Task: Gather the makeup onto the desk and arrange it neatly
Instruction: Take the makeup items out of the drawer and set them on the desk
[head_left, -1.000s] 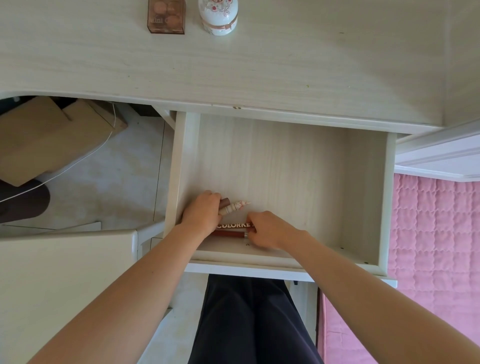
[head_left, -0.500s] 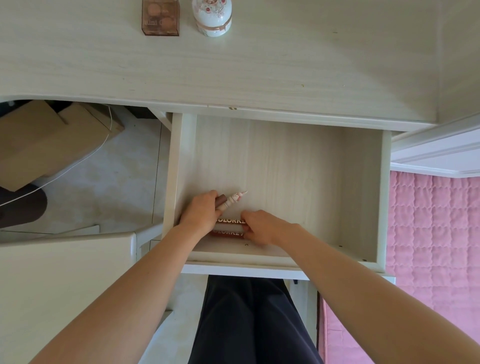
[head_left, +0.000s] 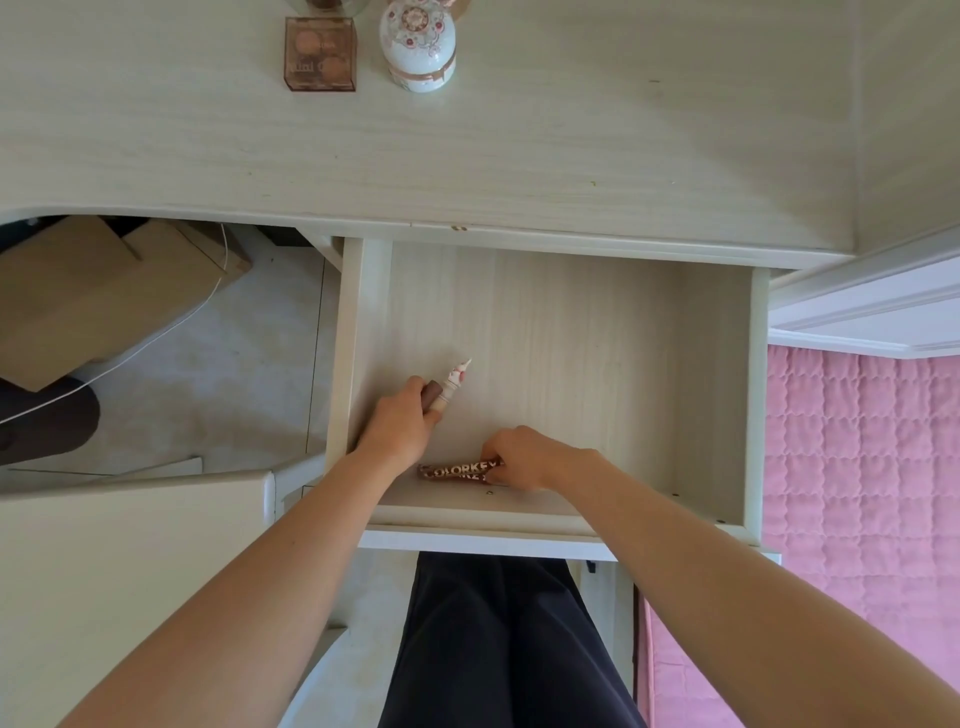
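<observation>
Palette: already up on the desk, at about 11 o'clock from the open drawer
Left hand: inside the drawer by its left wall, fingers curled round two slim items at once
Brown tube: held in the left hand, only its end showing past the fingers
Cream pen: held alongside the brown tube, long axis running 7 to 1 o'clock, pointed tip free and aimed at 1 o'clock
COLORKEY tube: lying flat on the drawer floor near the front edge, long axis 9 to 3 o'clock; a second tube may lie just behind it, cannot tell
Right hand: at the 3 o'clock end of the COLORKEY tube, fingertips pinching that end; the 9 o'clock end lies free, just below the left wrist
Key relation: the tube stretches toward 9 o'clock from the right hand's grip, so it would likely hang out sideways when lifted; the right hand is the one to take it, since the left is full
Drawer: pulled out, its right half bare wood
Desk: lies at 12 o'clock from both hands, so the carry probably goes up and over the drawer's back edge
</observation>
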